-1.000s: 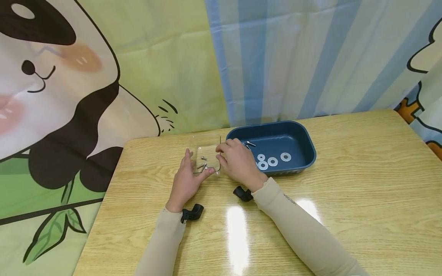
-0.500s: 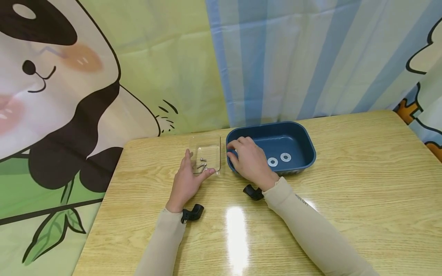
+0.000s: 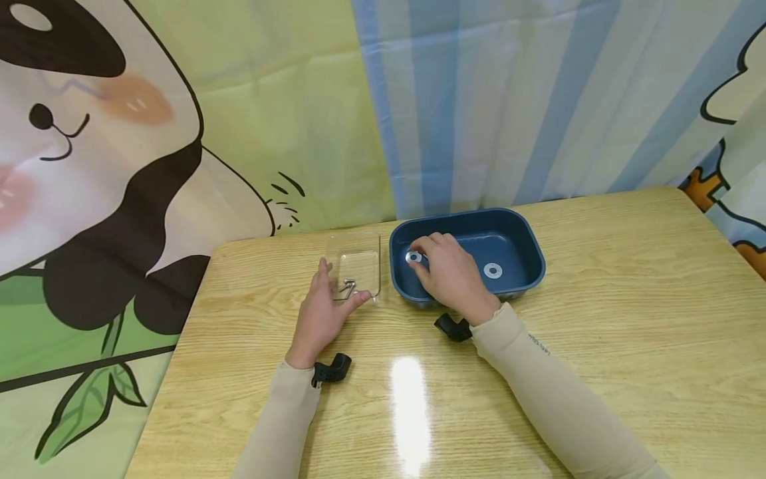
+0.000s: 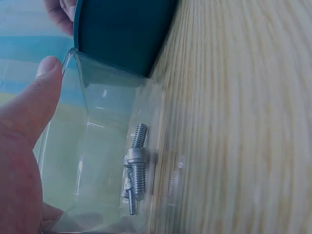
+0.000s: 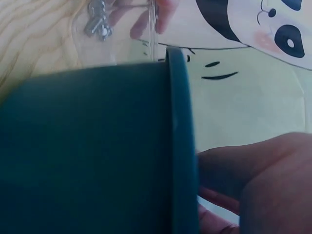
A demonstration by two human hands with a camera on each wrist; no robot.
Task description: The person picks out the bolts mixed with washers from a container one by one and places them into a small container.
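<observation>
In the head view, we see a person's left hand [image 3: 319, 316] spread against a clear box [image 3: 362, 263] on a wood-grain table [image 3: 628, 319], fingers along its left side and thumb stretched across the near side. A few silvery bolts [image 3: 348, 287] lie bunched in the box's near end. Just beside it, the right hand [image 3: 451, 273] reaches over the near wall of a dark blue bin [image 3: 526, 246], fingers bent. A bright, flat washer [image 3: 413, 257] with a round central hole shows between thumb and forefinger; we cannot tell whether they pinch it. A second washer [image 3: 493, 271], a pale ring around a dark centre, lies flat on the bin floor to the right.

From the left wrist, we get the bolts closest: shiny metal with ridged threads, one with a broad, finely grooved cylindrical head, another noticeably thinner. They lie against one another inside the transparent walls, while the left thumb stands at the rim.

From the right wrist, the bin's smooth outer wall, teal here, fills much of the view. Its rim hides the right fingertips from us. Beyond, the bolts appear as a blurred silver cluster.
</observation>
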